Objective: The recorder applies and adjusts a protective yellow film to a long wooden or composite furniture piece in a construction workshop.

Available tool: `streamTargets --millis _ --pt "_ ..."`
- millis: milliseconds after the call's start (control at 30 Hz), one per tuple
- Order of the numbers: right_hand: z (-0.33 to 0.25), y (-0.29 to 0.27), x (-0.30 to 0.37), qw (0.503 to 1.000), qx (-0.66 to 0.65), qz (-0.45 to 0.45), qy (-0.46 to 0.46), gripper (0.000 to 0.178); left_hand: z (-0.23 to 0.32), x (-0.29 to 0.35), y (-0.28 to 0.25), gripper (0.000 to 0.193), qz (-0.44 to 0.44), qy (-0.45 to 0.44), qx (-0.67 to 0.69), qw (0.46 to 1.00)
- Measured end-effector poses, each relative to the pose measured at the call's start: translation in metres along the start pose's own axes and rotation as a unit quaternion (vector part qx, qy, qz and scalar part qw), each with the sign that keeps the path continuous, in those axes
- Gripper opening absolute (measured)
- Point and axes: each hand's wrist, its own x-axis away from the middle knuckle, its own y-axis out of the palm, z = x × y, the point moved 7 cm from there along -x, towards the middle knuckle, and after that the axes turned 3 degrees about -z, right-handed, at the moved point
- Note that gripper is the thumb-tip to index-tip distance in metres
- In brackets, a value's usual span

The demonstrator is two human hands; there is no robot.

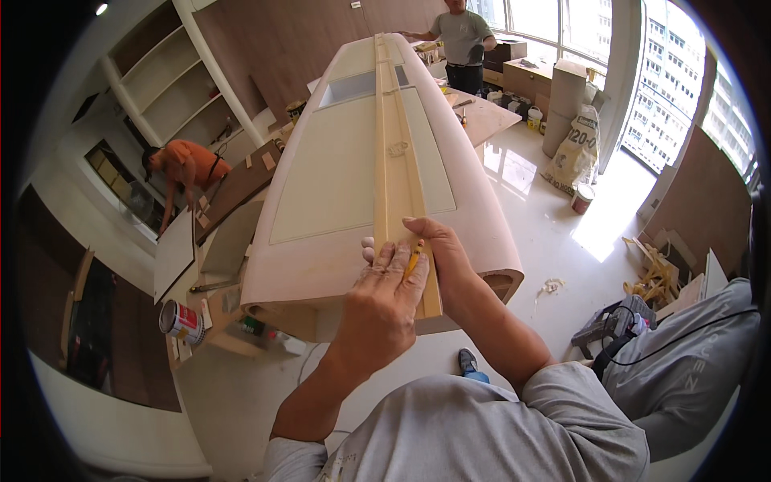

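Note:
A long, narrow wooden board (411, 197) with a raised strip along it runs lengthwise over a large, pale pink, round-edged workpiece (482, 233). My left hand (379, 299) lies over the board's near end, fingers pressed on it, with a yellow pencil (415, 259) between them. My right hand (442, 251) grips the board's right edge, thumb on top and the other fingers mostly hidden beneath. Two fingertips show at the left edge, seemingly the right hand's. Curled shavings (397, 149) rest on the board. Pale green panels (321, 201) are set into the workpiece.
A person in grey (464, 40) stands at the workpiece's far end, one hand on it. Another in orange (189, 169) bends over boards at left. A paint can (182, 321) stands near left. At right are a sack (577, 149), a bucket (583, 198) and wood scraps (662, 273).

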Motion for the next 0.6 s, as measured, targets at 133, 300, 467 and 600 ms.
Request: streamTargets --millis 133,300,467,600 --pt "-0.005 -0.018 0.0 1.0 0.026 -0.009 -0.015 0.049 0.007 -0.001 0.011 0.061 -0.02 -0.005 0.001 1.0" --pt "-0.011 -0.018 -0.001 1.0 0.003 -0.014 -0.01 0.051 0.009 -0.01 0.011 0.061 -0.009 -0.006 -0.001 1.0" --pt "-0.023 -0.015 -0.01 0.999 -0.003 -0.029 -0.022 0.054 -0.001 -0.019 0.012 0.059 -0.005 -0.014 0.014 1.0" --pt "-0.016 -0.022 0.004 1.0 0.017 -0.003 -0.021 0.052 0.009 -0.011 0.019 0.059 -0.016 -0.012 0.011 1.0"
